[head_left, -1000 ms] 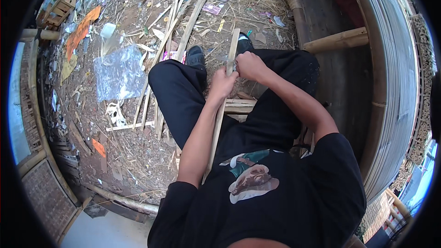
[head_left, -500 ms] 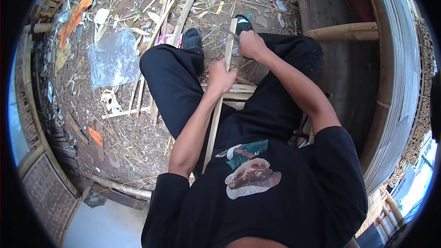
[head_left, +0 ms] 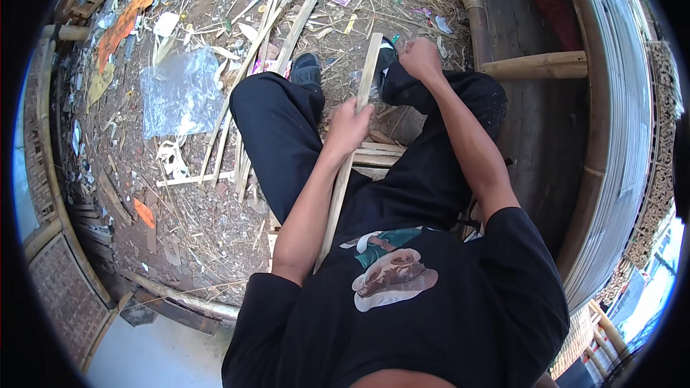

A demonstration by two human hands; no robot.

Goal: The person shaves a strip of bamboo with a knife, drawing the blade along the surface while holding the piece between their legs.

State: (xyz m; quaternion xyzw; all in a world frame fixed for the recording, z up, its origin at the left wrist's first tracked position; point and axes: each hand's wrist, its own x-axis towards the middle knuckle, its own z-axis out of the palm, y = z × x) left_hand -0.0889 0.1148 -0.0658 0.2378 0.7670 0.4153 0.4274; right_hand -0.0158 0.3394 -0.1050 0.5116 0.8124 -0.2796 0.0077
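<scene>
My left hand (head_left: 348, 128) is closed around a long, pale bamboo strip (head_left: 370, 68). The strip slants from beyond my feet back over my lap to my shirt. To the right of the strip's far end, my right hand (head_left: 422, 57) is closed in a fist, apart from the strip. A knife blade showed in that fist half a second ago; now I cannot make the blade out. Below my left hand, between my legs, lie short wooden pieces (head_left: 377, 154).
More bamboo strips (head_left: 298, 18) lie on the littered ground to the left. A clear plastic sheet (head_left: 180, 93) and an orange scrap (head_left: 126, 29) are farther left. On the right, a bamboo pole (head_left: 535, 66) crosses beside dark planks (head_left: 539, 136).
My right hand has moved right and slightly away from the strip, and the knife blade is no longer seen across it. My left hand still grips the strip, which leans slightly more to the right.
</scene>
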